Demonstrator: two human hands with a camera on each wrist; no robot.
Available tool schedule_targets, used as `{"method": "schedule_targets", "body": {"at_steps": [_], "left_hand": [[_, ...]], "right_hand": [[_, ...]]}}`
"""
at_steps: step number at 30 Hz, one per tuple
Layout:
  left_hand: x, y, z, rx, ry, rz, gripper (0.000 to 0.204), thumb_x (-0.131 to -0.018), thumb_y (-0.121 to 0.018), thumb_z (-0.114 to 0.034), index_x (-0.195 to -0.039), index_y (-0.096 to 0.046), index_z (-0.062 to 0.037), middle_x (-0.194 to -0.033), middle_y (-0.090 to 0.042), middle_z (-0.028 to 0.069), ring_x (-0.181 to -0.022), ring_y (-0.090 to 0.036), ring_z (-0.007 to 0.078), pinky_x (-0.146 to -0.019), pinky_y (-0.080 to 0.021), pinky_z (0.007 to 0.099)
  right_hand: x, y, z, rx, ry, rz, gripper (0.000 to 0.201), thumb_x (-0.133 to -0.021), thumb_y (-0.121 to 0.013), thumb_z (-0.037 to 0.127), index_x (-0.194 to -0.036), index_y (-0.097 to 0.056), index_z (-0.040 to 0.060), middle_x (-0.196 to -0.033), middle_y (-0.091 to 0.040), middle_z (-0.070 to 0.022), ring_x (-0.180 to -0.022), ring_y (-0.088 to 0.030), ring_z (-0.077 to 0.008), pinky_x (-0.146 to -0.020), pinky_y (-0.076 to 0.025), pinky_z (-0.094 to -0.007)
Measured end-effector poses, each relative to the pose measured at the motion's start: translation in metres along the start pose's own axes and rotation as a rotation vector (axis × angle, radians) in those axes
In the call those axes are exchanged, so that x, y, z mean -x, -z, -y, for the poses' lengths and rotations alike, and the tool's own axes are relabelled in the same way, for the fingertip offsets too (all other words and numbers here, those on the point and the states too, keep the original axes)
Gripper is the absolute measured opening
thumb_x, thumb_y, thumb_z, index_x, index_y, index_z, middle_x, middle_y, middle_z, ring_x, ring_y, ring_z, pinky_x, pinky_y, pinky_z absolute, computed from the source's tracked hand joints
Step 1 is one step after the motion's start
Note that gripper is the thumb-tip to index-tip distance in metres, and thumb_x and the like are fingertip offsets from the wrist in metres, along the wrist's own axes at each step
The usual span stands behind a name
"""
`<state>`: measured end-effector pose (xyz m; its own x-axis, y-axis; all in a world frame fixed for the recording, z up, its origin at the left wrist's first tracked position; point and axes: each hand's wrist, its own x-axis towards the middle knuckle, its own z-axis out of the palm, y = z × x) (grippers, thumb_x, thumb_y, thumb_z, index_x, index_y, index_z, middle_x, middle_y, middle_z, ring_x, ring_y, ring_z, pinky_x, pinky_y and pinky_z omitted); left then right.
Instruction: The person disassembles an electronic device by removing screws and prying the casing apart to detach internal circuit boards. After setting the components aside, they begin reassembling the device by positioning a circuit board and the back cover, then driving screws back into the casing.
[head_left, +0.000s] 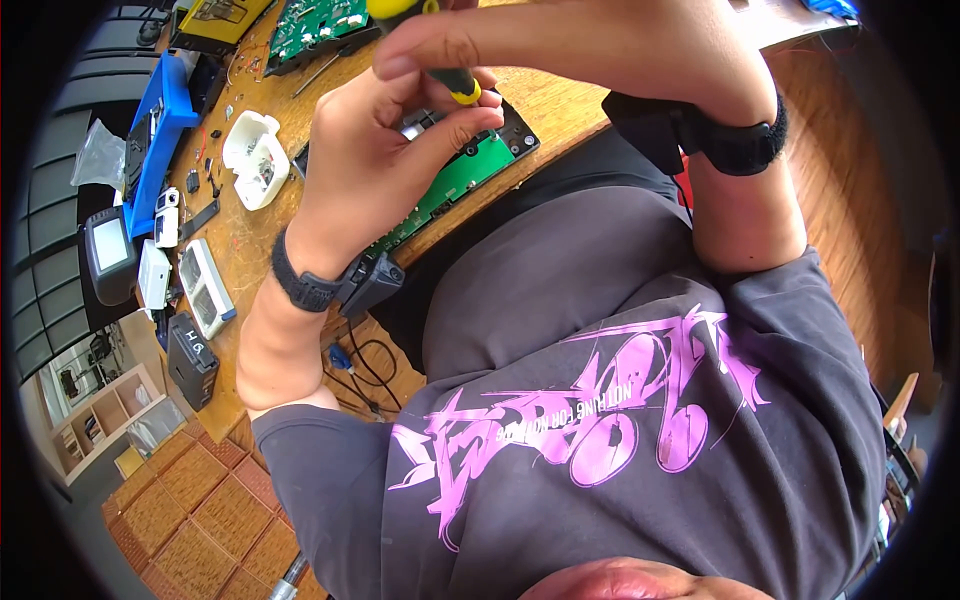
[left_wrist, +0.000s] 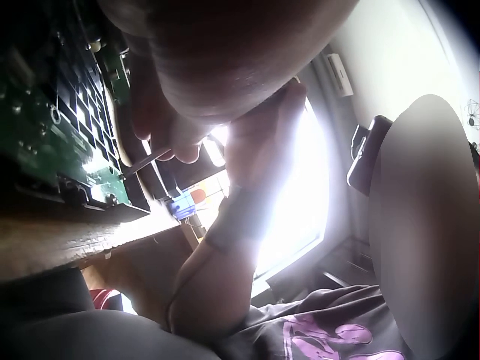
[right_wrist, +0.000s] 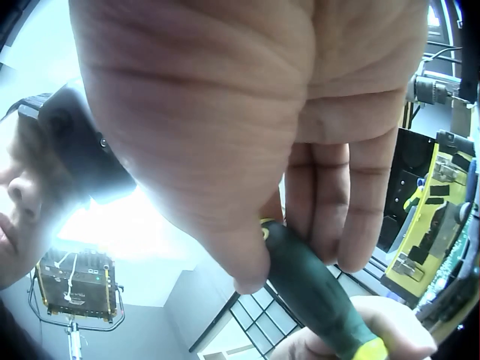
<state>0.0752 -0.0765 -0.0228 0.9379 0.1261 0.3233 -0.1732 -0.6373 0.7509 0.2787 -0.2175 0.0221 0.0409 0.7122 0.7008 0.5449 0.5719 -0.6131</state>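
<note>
My right hand grips the dark green and yellow handle of a screwdriver between thumb and fingers. Around the handle's lower yellow end, the thumb and fingers of my left hand pinch it. Below both hands lies a green circuit board in a black frame, partly covered by the left hand. In the left wrist view the thin metal shaft slants down to the corner of the board, its tip right at a small screw spot near the edge.
The wooden table also bears a white open box of small parts, another green board, a blue tray and a yellow case. White devices and a black box line the left side.
</note>
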Motion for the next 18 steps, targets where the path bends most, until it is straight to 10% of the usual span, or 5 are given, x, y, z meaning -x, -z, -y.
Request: {"method": "schedule_targets", "body": {"at_steps": [7, 14, 18], "left_hand": [[0.004, -0.001, -0.009, 0.221, 0.157, -0.009, 0.027, -0.102, -0.087, -0.002, -0.125, -0.076, 0.0049, -0.112, -0.088, 0.0132, -0.102, -0.087, 0.0187, -0.092, -0.068, 0.0332], [0.004, -0.001, -0.003, 0.065, 0.016, 0.0, 0.032, -0.101, -0.087, 0.002, -0.129, -0.072, 0.0061, -0.108, -0.086, 0.0109, -0.105, -0.086, 0.0189, -0.093, -0.068, 0.0324], [0.008, 0.0, 0.005, 0.167, 0.051, -0.03, 0.034, -0.097, -0.093, -0.002, -0.124, -0.074, 0.006, -0.104, -0.086, 0.0121, -0.103, -0.087, 0.0203, -0.09, -0.068, 0.034]], "right_hand": [[-0.01, -0.022, -0.007, -0.563, 0.151, 0.053, 0.023, -0.1, -0.089, 0.005, -0.119, -0.079, -0.0037, -0.115, -0.082, -0.0084, -0.103, -0.079, -0.0138, -0.09, -0.068, -0.0285], [0.002, 0.005, 0.06, 0.235, 0.019, 0.093, 0.021, -0.1, -0.09, 0.007, -0.115, -0.08, -0.0028, -0.105, -0.083, -0.0074, -0.094, -0.08, -0.0109, -0.089, -0.068, -0.0272], [0.005, -0.005, 0.007, -0.054, 0.167, 0.049, 0.023, -0.101, -0.09, 0.01, -0.116, -0.08, -0.0031, -0.104, -0.083, -0.0079, -0.093, -0.08, -0.0112, -0.087, -0.068, -0.0281]]}}
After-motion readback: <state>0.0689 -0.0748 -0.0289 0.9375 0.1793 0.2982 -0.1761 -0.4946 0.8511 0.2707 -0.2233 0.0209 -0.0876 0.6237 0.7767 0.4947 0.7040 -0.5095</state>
